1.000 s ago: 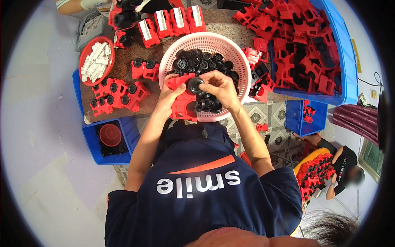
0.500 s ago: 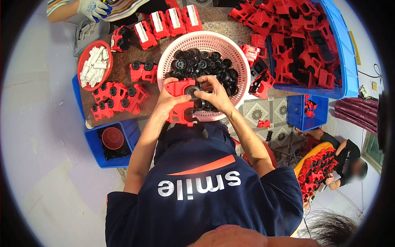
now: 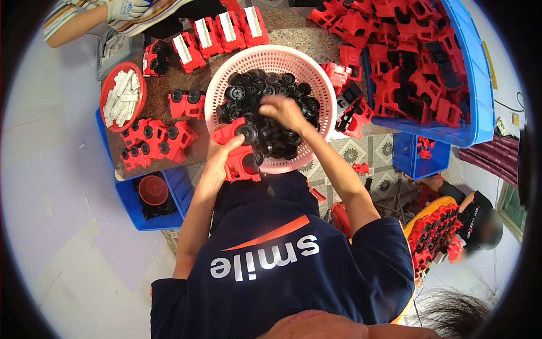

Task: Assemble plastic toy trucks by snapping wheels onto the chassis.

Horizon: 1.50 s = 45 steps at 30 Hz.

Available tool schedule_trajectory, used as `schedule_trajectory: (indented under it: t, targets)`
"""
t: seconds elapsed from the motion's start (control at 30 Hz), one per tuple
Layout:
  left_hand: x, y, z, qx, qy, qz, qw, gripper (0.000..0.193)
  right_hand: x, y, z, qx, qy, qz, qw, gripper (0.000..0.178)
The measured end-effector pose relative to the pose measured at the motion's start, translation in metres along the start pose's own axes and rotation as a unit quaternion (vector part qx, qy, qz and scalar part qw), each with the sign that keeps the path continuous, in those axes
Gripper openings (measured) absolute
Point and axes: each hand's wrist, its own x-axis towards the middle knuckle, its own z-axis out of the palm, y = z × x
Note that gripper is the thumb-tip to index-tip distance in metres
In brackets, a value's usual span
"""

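My left hand [image 3: 219, 161] is closed round a red plastic toy truck body [image 3: 237, 165], held over the near left rim of the pink basket [image 3: 328, 116]. Its thumb rests by a black wheel [image 3: 247, 133] at the body's upper side. Another dark wheel shows lower down; whether it is on the body or in the basket I cannot tell. My right hand [image 3: 287, 113] is over the heap of loose black wheels [image 3: 274, 85] in the basket, apart from the truck body. Motion smears its fingers, and what they hold, if anything, does not show.
Left of the basket lie red trucks with wheels [image 3: 179, 138] and a red bowl of white parts [image 3: 143, 93]. Trucks with white tops [image 3: 226, 28] line the back. A blue crate [image 3: 480, 107] of red bodies stands right. Two people work nearby, one with a gloved hand [image 3: 127, 9].
My right hand has left the truck body and moved over the wheels. My left hand, still holding the body, has come slightly lower and left. The gloved hand has shifted up and left.
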Motion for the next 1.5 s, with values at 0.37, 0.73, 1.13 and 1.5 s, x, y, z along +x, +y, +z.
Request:
schedule_trajectory:
  t: [0.37,0.73,1.13,1.5]
  targets:
    - [0.012,0.036,0.0,-0.138,0.058,0.078,0.986,0.034,0.024,0.051,-0.003,-0.369,0.161,-0.017,0.915,0.019]
    - [0.027,0.029,0.002,-0.122,0.031,0.122,0.984,0.045,-0.052,-0.136,-0.001,0.366,-0.02,0.091,0.926,0.025]
    - [0.01,0.047,-0.003,-0.159,-0.043,0.082,0.983,0.037,-0.051,-0.121,0.025,0.418,-0.045,0.181,0.889,0.06]
    - [0.003,0.042,-0.025,-0.113,0.128,0.153,0.973,0.082,-0.049,-0.161,0.028,0.342,0.085,0.072,0.933,0.02]
